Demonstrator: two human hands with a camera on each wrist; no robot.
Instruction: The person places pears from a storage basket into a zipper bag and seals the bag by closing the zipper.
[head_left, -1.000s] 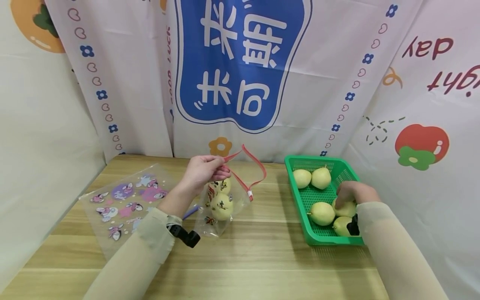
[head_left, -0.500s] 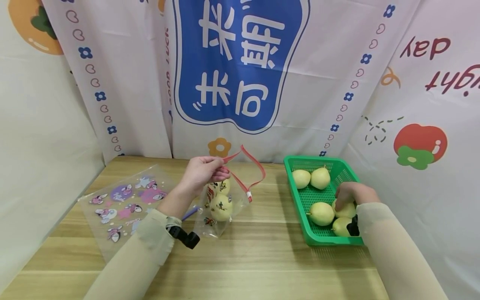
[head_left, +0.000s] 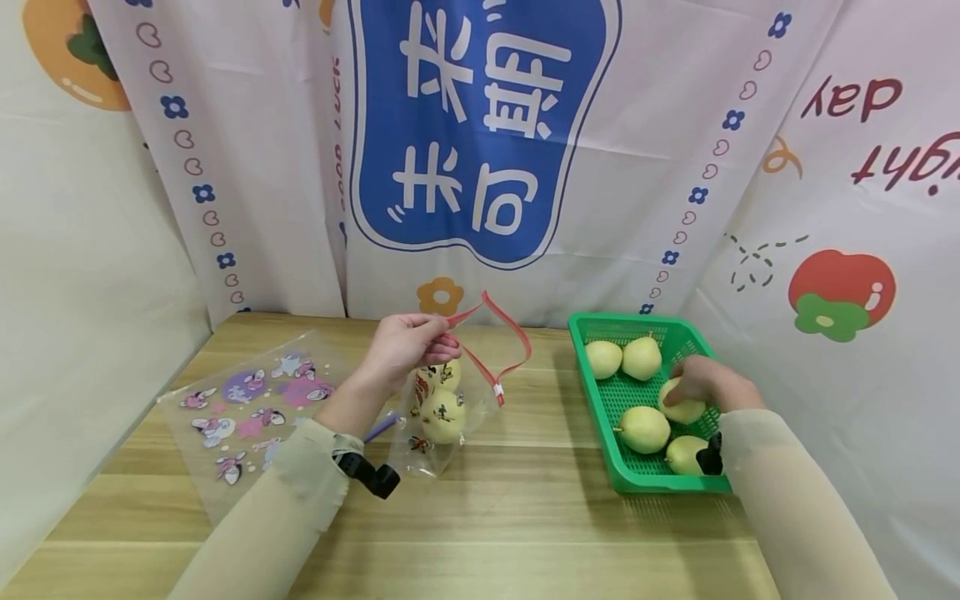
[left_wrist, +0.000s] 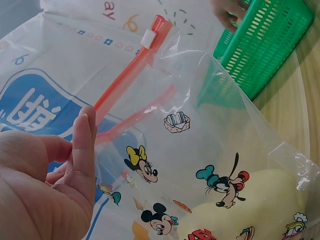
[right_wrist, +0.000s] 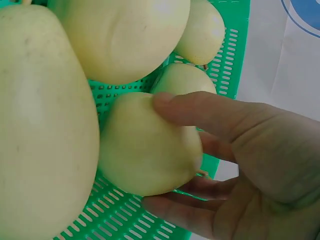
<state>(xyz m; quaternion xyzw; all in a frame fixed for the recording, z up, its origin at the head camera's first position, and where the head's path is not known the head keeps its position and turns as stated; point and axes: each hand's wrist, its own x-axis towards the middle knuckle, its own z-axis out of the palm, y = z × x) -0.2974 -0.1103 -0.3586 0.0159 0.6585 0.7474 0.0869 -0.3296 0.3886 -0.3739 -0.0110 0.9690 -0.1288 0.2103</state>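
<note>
My left hand [head_left: 405,348] pinches the red zip rim of a clear zip bag [left_wrist: 180,150] printed with cartoon figures. The bag's mouth stands spread, with a white slider [left_wrist: 148,38] at one end. Pale yellow pears [head_left: 444,417] sit at the bottom of the bag. On the right, my right hand [head_left: 716,383] reaches into a green plastic basket [head_left: 633,482] and grips a pear [right_wrist: 147,145], thumb over the top and fingers round its far side. Several other pears [head_left: 643,430] lie in the basket around it.
A flat clear bag [head_left: 247,425] with pink and purple prints lies at the left of the wooden table [head_left: 525,517]. Part of a purple strip [head_left: 381,427] shows beside my left wrist. Printed cloth [head_left: 637,167] hangs behind the table.
My right hand has shifted the gripped pear slightly up and away from the pears in front of it, within the basket. My left hand and the zip bag have stayed nearly still.
</note>
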